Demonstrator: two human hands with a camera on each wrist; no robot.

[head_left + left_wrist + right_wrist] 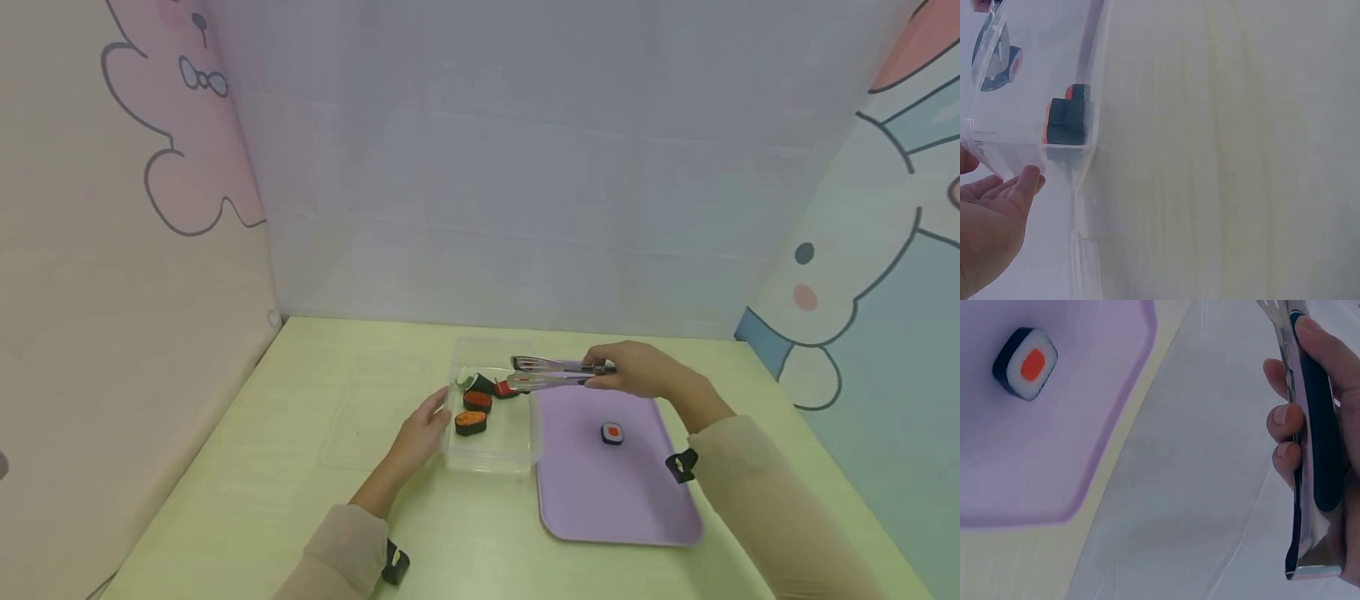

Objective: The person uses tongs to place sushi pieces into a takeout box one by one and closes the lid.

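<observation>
My right hand (637, 368) grips metal tongs (1319, 425) by their dark-padded handles. The tong tips reach left over a clear plastic container (495, 462), right at a red-topped sushi piece (506, 389). Also inside the container are an orange-topped sushi piece (471, 423), a red-topped one with a dark wrap (477, 402) and a black-and-white piece (480, 383). At the container's left side, my left hand (422, 429) rests its extended fingers against the outer wall. A sushi roll (612, 432) with a red-orange centre lies on the purple tray (615, 508).
The tray stands directly right of the container. To the container's left, a flat clear plastic lid (378, 412) lies on the pale yellow table (247, 500). Cloth hangings (510, 183) with cartoon prints enclose the back and sides.
</observation>
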